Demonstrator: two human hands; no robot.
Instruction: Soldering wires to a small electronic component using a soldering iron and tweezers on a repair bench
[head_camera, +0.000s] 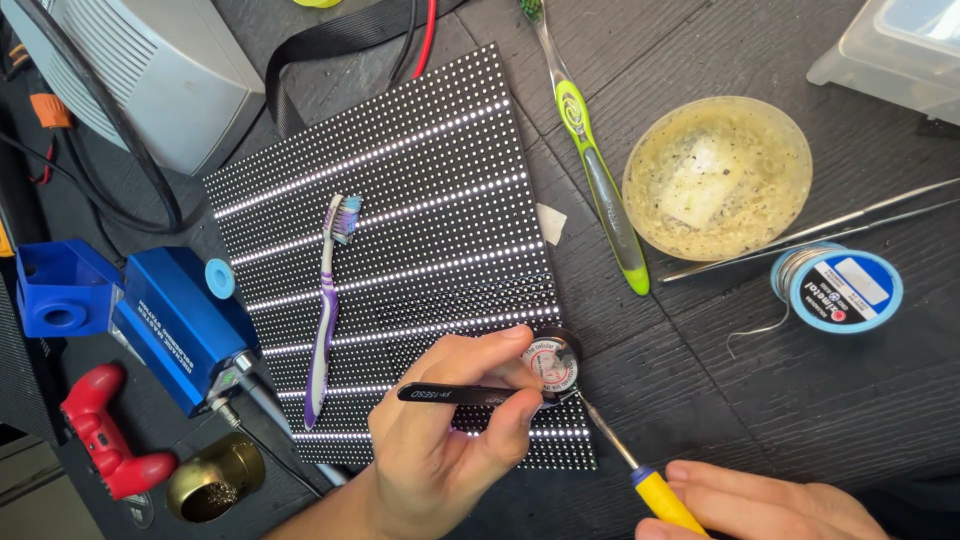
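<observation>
Left hand (450, 430) mid-frame, palm up, fingers curled, thumb and forefinger pinched. Right hand (765, 505) low at bottom edge, fingers closed in grip.

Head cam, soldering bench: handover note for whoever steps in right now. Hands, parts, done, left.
Left hand: pinches black tweezers, tips at a small round tin by the LED panel's lower right corner.
Right hand: grips a yellow-handled soldering iron, tip at the same tin.
LED panel: flat on the bench, several rows lit; a purple toothbrush lies on it.
Nearby: green toothbrush, round dish of yellowish residue, solder spool.
Done: nothing on the panel shows as repaired.
Left: cannot tell from this view which pixels need work.
</observation>
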